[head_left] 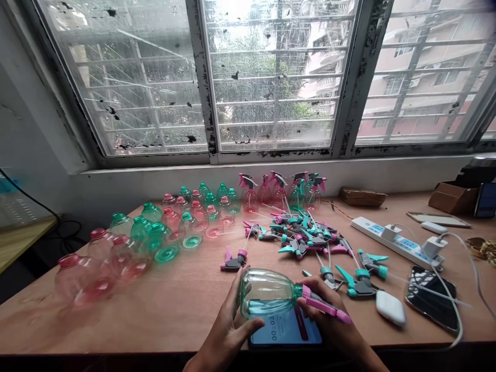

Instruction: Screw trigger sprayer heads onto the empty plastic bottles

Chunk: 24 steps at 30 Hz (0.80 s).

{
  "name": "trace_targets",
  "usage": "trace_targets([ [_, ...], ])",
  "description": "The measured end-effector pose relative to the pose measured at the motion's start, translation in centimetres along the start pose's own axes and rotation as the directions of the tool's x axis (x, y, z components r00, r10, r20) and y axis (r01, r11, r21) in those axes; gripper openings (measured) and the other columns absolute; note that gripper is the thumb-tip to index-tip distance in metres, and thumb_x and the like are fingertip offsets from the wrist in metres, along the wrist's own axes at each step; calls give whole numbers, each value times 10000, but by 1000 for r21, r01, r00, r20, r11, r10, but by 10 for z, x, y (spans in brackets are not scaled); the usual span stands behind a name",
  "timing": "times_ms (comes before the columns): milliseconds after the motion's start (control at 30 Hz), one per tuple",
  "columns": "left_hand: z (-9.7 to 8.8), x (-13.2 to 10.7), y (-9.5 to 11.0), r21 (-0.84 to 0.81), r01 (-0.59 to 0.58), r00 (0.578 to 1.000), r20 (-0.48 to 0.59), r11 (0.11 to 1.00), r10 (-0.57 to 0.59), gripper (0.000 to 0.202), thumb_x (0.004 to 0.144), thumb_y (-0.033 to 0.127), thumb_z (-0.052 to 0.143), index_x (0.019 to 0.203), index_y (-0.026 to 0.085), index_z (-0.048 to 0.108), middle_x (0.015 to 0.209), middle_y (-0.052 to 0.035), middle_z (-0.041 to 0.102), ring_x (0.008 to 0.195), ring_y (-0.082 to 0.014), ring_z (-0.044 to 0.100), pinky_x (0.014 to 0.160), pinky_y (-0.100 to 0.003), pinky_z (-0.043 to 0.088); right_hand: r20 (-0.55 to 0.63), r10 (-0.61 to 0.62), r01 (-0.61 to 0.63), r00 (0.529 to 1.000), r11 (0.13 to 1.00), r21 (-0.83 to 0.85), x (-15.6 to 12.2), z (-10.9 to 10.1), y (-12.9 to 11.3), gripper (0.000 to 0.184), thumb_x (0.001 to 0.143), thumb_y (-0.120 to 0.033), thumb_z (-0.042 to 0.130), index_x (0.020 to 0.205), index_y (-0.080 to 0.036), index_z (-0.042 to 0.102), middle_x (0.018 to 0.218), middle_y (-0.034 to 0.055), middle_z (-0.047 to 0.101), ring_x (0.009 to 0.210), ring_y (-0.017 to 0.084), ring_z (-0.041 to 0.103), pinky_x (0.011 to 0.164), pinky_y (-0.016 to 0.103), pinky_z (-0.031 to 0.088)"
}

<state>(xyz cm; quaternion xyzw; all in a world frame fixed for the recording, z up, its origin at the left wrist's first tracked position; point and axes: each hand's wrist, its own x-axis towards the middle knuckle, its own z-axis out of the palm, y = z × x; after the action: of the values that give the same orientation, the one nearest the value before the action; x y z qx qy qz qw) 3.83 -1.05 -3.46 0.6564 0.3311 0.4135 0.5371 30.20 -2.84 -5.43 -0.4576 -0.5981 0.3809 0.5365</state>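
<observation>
Tilted on its side above the front edge of the table is a clear green spray bottle (267, 293) with a pink and grey trigger sprayer (323, 305) at its neck. My left hand (234, 315) is wrapped round the bottle's base end. At the neck, my right hand (329, 310) grips the trigger sprayer by its pink collar. Whether the collar is fully threaded cannot be made out. Below the bottle lies a phone with a lit screen (284, 328), partly covered by it. A loose pink and grey sprayer head (234, 260) rests just beyond my left hand.
Open pink bottles (83, 279) and green bottles (166, 243) stand in rows at left. Bottles with sprayers fitted (279, 191) line the wall. A pile of sprayer heads (306, 232) fills the middle. A power strip (395, 243), earbud case (390, 308) and dark phone (432, 298) lie right.
</observation>
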Motion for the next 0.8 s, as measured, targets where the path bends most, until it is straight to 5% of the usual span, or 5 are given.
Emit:
trace_targets([
  [233, 5, 1, 6, 57, 27, 998, -59, 998, -24, 825, 909, 420, 678, 1570, 381, 186, 1679, -30, 184, 1512, -317, 258, 1241, -479, 213, -68, -29, 22, 997, 995, -96, 0, -3, 2, 222, 862, -362, 692, 1035, -229, 655, 870, 22, 688, 778, 221, 650, 659, 285, 542],
  [433, 5, 0, 4, -63, 47, 998, -41, 997, -50, 1073, 844, 461, 747, 1592, 313, -8, 1678, -83, 177, 1537, -328, 140, 1252, -501, 138, -102, 9, -21, 995, 993, -118, 0, 2, 0, 221, 877, -380, 679, 1037, -231, 649, 840, 19, 673, 757, 216, 652, 653, 283, 537],
  [633, 2, 5, -2, -112, 107, 993, -32, 988, -111, 854, 873, 440, 721, 1569, 304, 246, 1643, -73, 298, 1513, -333, 243, 1249, -474, 191, -144, 70, -86, 987, 991, -104, 1, 3, 0, 239, 836, -410, 707, 982, -224, 671, 834, 35, 694, 752, 243, 671, 648, 309, 556],
  [800, 2, 4, -8, -180, 119, 993, -6, 976, -122, 877, 897, 495, 668, 1585, 348, 143, 1647, -61, 288, 1515, -315, 242, 1248, -450, 197, -181, 119, -148, 976, 977, -156, 0, 4, 7, 244, 838, -459, 691, 912, -227, 690, 753, 26, 694, 656, 228, 657, 565, 285, 540],
])
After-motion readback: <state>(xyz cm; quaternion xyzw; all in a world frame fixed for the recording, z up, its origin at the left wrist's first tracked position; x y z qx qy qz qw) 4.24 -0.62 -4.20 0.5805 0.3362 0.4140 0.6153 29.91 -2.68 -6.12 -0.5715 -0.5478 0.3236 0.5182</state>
